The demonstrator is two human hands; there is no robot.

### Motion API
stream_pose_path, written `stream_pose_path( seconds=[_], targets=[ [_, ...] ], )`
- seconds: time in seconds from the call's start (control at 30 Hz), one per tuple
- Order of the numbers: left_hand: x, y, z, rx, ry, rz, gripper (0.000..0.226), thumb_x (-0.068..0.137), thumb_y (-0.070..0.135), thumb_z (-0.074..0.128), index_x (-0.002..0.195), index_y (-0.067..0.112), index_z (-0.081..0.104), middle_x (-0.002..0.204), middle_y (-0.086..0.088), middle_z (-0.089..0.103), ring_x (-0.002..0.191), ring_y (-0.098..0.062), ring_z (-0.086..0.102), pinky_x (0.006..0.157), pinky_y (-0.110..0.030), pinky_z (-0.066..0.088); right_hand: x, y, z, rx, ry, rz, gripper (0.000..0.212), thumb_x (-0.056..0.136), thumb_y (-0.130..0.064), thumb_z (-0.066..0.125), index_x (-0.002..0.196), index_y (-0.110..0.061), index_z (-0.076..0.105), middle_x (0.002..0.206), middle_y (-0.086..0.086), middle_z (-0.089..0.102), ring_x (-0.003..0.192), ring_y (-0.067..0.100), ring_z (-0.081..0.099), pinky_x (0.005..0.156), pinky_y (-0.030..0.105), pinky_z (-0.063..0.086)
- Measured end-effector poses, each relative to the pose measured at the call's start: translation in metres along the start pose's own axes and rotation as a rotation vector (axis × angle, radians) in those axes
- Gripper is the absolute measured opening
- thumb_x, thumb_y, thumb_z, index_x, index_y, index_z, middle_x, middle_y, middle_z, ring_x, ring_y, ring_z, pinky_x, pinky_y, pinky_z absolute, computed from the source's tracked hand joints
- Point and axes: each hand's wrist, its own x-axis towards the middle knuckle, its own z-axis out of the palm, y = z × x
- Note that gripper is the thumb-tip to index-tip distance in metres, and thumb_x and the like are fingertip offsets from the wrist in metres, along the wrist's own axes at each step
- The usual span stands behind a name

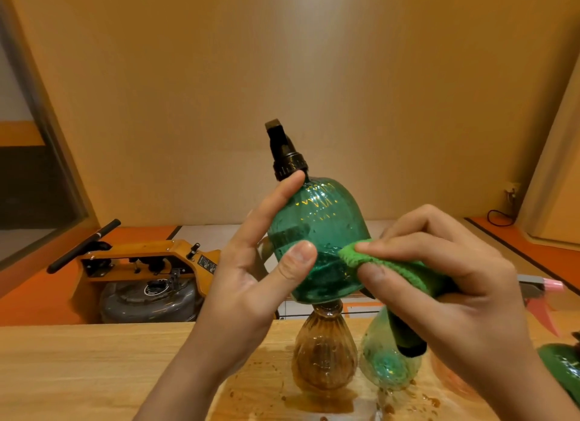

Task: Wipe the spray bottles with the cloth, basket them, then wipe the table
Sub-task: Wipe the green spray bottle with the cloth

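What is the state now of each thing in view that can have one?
teal bottle: lifted, tilted, spray head on, gripped by the left hand.
cloth: pinched by the right hand, pressed on the teal bottle.
amber bottle: upright on the table, untouched.
pale green bottle: on the table, untouched.
table: wet with brown spill round the bottles.

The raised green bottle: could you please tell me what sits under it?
An amber bottle stands on the table below the green bottle, in brown spills. Its top is covered by the green bottle's base.
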Motion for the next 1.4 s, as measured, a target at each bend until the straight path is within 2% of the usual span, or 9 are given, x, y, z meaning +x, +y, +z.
stream_pose_path(
  seconds=[0.1, 0.3, 0.43, 0.63, 0.73, 0.97, 1.1, 1.2, 1.4],
  targets=[
    [0.000, 0.000, 0.000, 0.031, 0.020, 0.008, 0.054, 0.085, 0.033, 0.069, 0.134, 0.055, 0.060, 0.144, 0.000, 0.061, 0.134, -0.025, 0.058, 0.102, -0.044, 0.054, 0.001, 0.004, -0.001, 0.049, 0.056, 0.070, 0.009, 0.084, -0.034, 0.073, 0.091, -0.034, 0.080, 0.088, -0.004, 0.063, 0.080, 0.018, 0.065, 0.063, 0.025, 0.050],
    [0.001, 0.001, -0.001, 0.022, 0.060, 0.000, 0.056, 0.084, 0.032, 0.072, 0.136, 0.051, 0.061, 0.144, 0.000, 0.061, 0.132, -0.024, 0.060, 0.096, -0.036, 0.058, 0.000, -0.001, 0.005, -0.107, -0.036, -0.052, 0.014, 0.086, -0.033, 0.073, 0.098, -0.030, 0.079, 0.091, -0.004, 0.062, 0.085, 0.016, 0.065, 0.067, 0.024, 0.048],
    [0.000, 0.006, 0.000, -0.016, 0.066, -0.006, 0.055, 0.087, 0.026, 0.075, 0.136, 0.048, 0.062, 0.136, 0.008, 0.067, 0.127, -0.018, 0.064, 0.093, -0.032, 0.059, 0.001, 0.004, 0.003, 0.015, 0.075, 0.115, 0.010, 0.084, -0.035, 0.076, 0.094, -0.035, 0.079, 0.091, -0.005, 0.068, 0.087, 0.017, 0.067, 0.068, 0.018, 0.049],
    [0.000, 0.006, -0.001, 0.046, 0.074, 0.008, 0.057, 0.085, 0.034, 0.069, 0.138, 0.051, 0.059, 0.146, 0.006, 0.060, 0.133, -0.021, 0.060, 0.101, -0.042, 0.056, -0.003, -0.004, 0.013, -0.026, 0.064, 0.026, 0.014, 0.086, -0.034, 0.073, 0.098, -0.031, 0.079, 0.098, -0.006, 0.067, 0.095, 0.019, 0.068, 0.075, 0.023, 0.052],
    [0.000, 0.004, 0.000, 0.082, 0.090, 0.003, 0.058, 0.084, 0.037, 0.070, 0.138, 0.052, 0.057, 0.147, 0.005, 0.058, 0.132, -0.021, 0.060, 0.100, -0.042, 0.057, -0.005, 0.000, 0.021, 0.108, 0.124, 0.114, 0.013, 0.084, -0.033, 0.077, 0.097, -0.031, 0.079, 0.099, -0.004, 0.069, 0.105, 0.019, 0.069, 0.082, 0.021, 0.053],
    [-0.001, 0.005, -0.002, 0.023, -0.031, -0.081, 0.063, 0.091, 0.023, 0.069, 0.143, 0.054, 0.050, 0.146, 0.013, 0.059, 0.136, -0.021, 0.057, 0.108, -0.046, 0.051, -0.005, 0.006, 0.024, 0.263, 0.274, 0.238, 0.010, 0.085, -0.029, 0.075, 0.093, -0.030, 0.081, 0.098, -0.001, 0.072, 0.094, 0.014, 0.069, 0.077, 0.017, 0.052],
    [0.001, 0.008, -0.010, 0.064, -0.049, -0.069, 0.060, 0.080, 0.033, 0.070, 0.135, 0.052, 0.057, 0.137, 0.010, 0.063, 0.130, -0.028, 0.060, 0.098, -0.044, 0.057, -0.003, 0.004, 0.021, 0.379, 0.280, 0.330, 0.006, 0.086, -0.031, 0.080, 0.091, -0.030, 0.083, 0.095, 0.001, 0.077, 0.086, 0.012, 0.071, 0.072, 0.023, 0.057],
    [0.001, 0.009, -0.010, -0.003, -0.041, -0.060, 0.056, 0.078, 0.029, 0.069, 0.130, 0.048, 0.061, 0.130, 0.008, 0.067, 0.125, -0.027, 0.065, 0.094, -0.039, 0.058, -0.003, 0.000, 0.022, 0.498, 0.269, 0.432, 0.013, 0.074, -0.031, 0.076, 0.085, -0.028, 0.084, 0.089, 0.004, 0.078, 0.078, 0.012, 0.072, 0.062, 0.024, 0.057],
    [-0.001, 0.008, -0.008, -0.007, 0.006, -0.045, 0.054, 0.079, 0.030, 0.071, 0.131, 0.045, 0.062, 0.134, 0.000, 0.066, 0.125, -0.030, 0.064, 0.095, -0.038, 0.057, -0.004, -0.003, 0.019, 0.291, 0.243, 0.322, 0.008, 0.079, -0.030, 0.085, 0.087, -0.030, 0.083, 0.088, -0.002, 0.075, 0.076, 0.005, 0.068, 0.063, 0.015, 0.050]
  ],
)
